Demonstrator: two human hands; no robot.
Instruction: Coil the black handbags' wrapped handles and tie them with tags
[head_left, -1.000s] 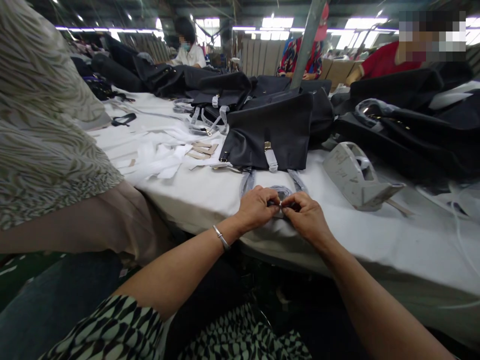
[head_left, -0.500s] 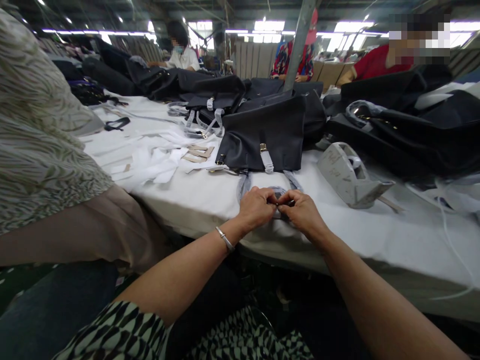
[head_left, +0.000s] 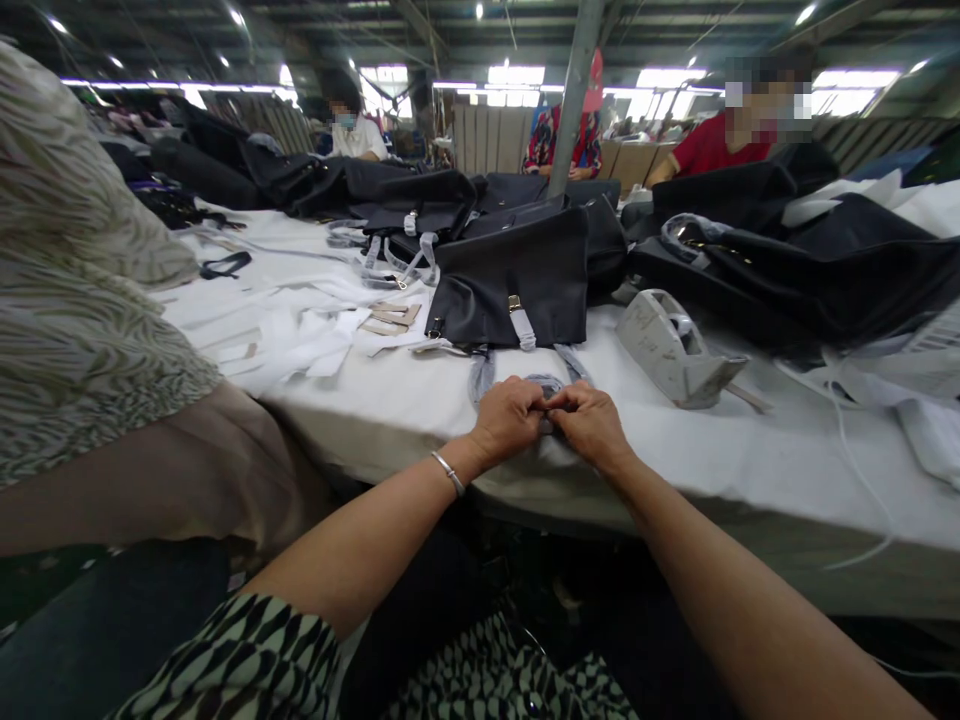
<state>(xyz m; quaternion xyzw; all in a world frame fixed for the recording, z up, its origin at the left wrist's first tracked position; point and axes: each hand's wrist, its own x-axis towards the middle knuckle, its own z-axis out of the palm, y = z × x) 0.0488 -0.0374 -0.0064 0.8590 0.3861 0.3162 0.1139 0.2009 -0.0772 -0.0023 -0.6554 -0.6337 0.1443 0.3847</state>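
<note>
A dark bag (head_left: 517, 280) with a gold buckle lies on the white-covered table (head_left: 675, 450). Its grey wrapped strap (head_left: 480, 375) loops toward the near edge. My left hand (head_left: 508, 418) and my right hand (head_left: 589, 425) meet at the strap's near end, fingertips pinched together on it. Both hands are closed on the strap, and what sits between the fingertips is hidden. A silver bangle circles my left wrist.
A grey tape dispenser (head_left: 671, 350) stands right of the bag. White paper scraps and tan pieces (head_left: 390, 318) lie to the left. More dark bags (head_left: 810, 270) pile at the back and right. A person's patterned sleeve (head_left: 82, 330) fills the left; other workers sit beyond.
My hands have stayed pinched on the strap end, shifting slightly left and up in the picture as the camera tilted. The bag and dispenser have not moved on the table.
</note>
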